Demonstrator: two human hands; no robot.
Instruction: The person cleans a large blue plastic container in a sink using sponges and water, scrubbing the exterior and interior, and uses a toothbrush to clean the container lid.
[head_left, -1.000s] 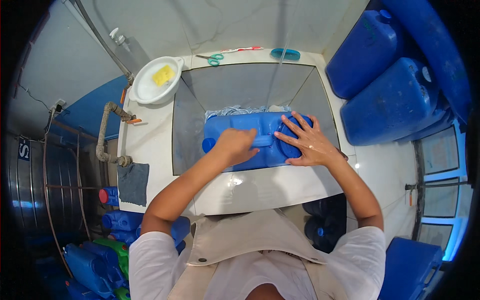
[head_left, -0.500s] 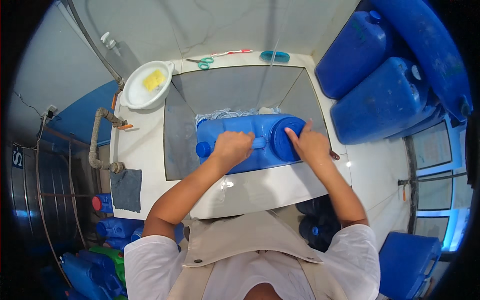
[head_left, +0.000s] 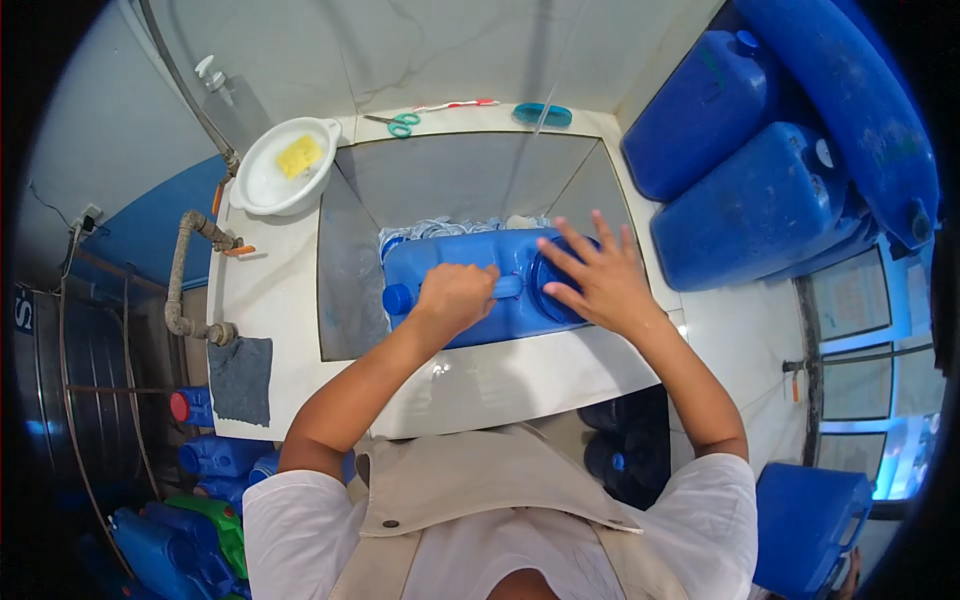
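Note:
A blue plastic jerrycan lies in the grey sink basin, its carrying handle upward. My left hand wraps round that handle. At the jerrycan's right end is a wide, round blue screw cap. Over this cap my right hand lies with fingers spread, covering much of it; whether the palm presses on it I cannot tell. A smaller blue cap sits at the left end. Bunched whitish-blue material shows behind the jerrycan.
Left of the basin stands a white bowl with a yellow sponge. Along the back ledge lie teal scissors, a red-and-white toothbrush and a teal brush. Large blue jerrycans stand at right. A grey cloth hangs at the left edge.
My right hand has shifted from the cap's right rim to over its top, with the fingers spreading out. My left hand keeps its hold on the handle.

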